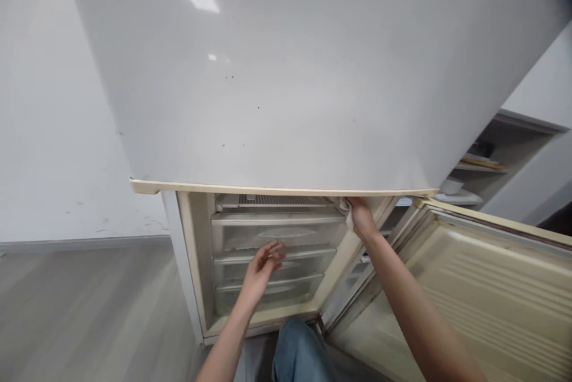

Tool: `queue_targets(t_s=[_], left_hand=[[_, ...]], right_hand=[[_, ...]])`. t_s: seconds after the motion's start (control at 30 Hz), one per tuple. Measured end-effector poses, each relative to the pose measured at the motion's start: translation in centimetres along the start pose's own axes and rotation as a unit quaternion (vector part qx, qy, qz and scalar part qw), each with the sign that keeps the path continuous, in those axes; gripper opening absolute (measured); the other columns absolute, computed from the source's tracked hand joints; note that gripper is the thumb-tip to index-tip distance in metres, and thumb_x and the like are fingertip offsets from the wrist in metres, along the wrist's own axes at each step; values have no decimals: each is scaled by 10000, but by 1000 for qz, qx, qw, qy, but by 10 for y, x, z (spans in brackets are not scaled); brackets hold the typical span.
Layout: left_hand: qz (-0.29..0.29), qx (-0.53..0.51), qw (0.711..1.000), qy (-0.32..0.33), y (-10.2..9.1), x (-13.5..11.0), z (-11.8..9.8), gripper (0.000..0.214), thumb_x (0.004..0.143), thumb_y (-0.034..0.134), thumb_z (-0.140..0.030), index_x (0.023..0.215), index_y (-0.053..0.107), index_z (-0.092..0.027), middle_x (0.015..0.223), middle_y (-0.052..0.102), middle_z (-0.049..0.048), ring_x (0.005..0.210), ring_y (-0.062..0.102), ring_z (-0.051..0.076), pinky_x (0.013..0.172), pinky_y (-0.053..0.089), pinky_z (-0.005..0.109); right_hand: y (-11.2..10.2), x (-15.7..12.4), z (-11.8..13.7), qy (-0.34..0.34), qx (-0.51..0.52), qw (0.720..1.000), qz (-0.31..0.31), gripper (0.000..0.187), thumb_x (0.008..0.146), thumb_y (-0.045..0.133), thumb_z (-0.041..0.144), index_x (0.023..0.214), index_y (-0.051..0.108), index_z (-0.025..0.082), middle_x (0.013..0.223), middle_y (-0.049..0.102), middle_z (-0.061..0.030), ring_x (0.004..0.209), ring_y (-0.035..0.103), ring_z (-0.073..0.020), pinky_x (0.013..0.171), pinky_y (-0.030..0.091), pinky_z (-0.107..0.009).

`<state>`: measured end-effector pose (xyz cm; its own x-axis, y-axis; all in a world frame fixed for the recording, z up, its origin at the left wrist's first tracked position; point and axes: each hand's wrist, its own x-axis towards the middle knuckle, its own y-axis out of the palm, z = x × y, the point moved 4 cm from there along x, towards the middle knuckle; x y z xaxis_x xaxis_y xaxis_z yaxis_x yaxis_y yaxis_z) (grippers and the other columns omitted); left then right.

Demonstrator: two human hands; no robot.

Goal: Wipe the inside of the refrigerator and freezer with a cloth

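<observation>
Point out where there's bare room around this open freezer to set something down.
Bare floor lies left of the freezer, between its side and the wall. The open door, on the right, has a bare inner panel too. Inside is crowded: three drawers fill the compartment, the left hand hovers before them, the right hand holds a cloth at the top right corner.

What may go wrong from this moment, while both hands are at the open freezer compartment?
1. The right hand holds a cloth just under the upper door's bottom edge; raising it quickly may knock the knuckles there.
2. The left hand hovers at the middle drawer; fingers might get pinched if it slides.
3. The lower door stands open beside the right arm and may swing back onto it.
</observation>
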<state>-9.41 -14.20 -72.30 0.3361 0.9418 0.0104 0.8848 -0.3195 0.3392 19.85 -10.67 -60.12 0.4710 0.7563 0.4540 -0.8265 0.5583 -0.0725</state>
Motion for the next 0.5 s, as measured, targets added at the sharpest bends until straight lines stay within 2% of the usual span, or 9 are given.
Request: queue_targets(t_s=[0.17,0.27,0.4,0.5], left_hand=[[7,-111,993,-27,16,5,-28,589,702,713,-445,1215,543,-209,1374,567,163,1143,613,289,1007,454,466],[13,-141,989,-44,22,9,-34,549,686,736,-386,1171,546,-213,1393,552,162,1210,570,299,1027,434,477],[17,-147,988,-52,32,14,-39,468,631,765,-379,1011,542,-223,1407,536,159,1213,567,300,974,465,446],[21,-133,989,-58,41,19,-40,470,566,806,-401,912,555,-206,1390,544,168,1158,599,309,931,480,425]], right_hand=[[-9,-20,1,107,152,982,-23,225,586,650,366,749,660,211,846,727,-21,945,653,-257,929,474,-387],[-16,-36,3,158,208,965,-27,212,638,627,338,810,667,223,806,731,-23,921,680,-261,890,522,-388],[-20,-56,13,210,270,940,3,235,730,552,279,910,685,208,792,737,-51,915,699,-254,864,557,-404],[-25,-69,25,214,327,920,9,284,771,494,207,980,687,210,818,744,-50,892,708,-234,857,567,-408]])
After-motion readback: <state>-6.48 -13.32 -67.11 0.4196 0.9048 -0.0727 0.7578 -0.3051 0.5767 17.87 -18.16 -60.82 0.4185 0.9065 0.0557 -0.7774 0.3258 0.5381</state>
